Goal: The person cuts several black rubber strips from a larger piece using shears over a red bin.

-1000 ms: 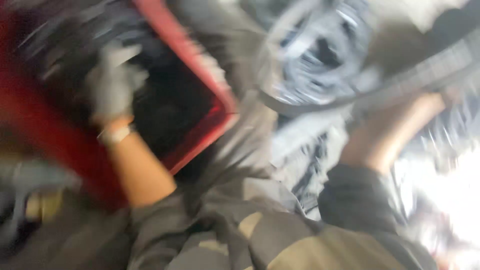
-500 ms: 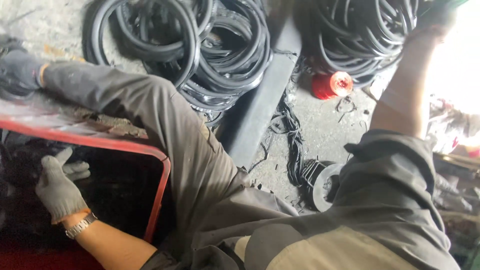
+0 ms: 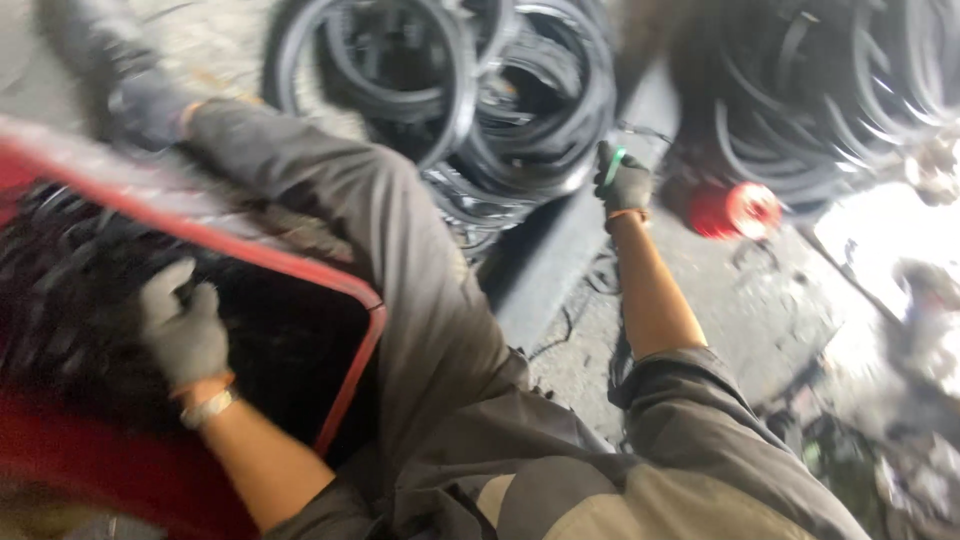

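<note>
Down from the far right coils, the right hand point(image 3: 624, 185) now sits left of the red spool point(image 3: 738, 210), its grey glove closed on a small green-handled tool point(image 3: 615, 160). Left hand point(image 3: 183, 330), gloved too, rests fingers spread inside the red bin point(image 3: 350, 290), on blurred black rubbery loops point(image 3: 70, 300). Round black rubber rings point(image 3: 450, 90) lie heaped far centre. Bare gritty concrete floor point(image 3: 760, 310) stays open right of the forearm.

Head-worn view, steeply downward, close.
</note>
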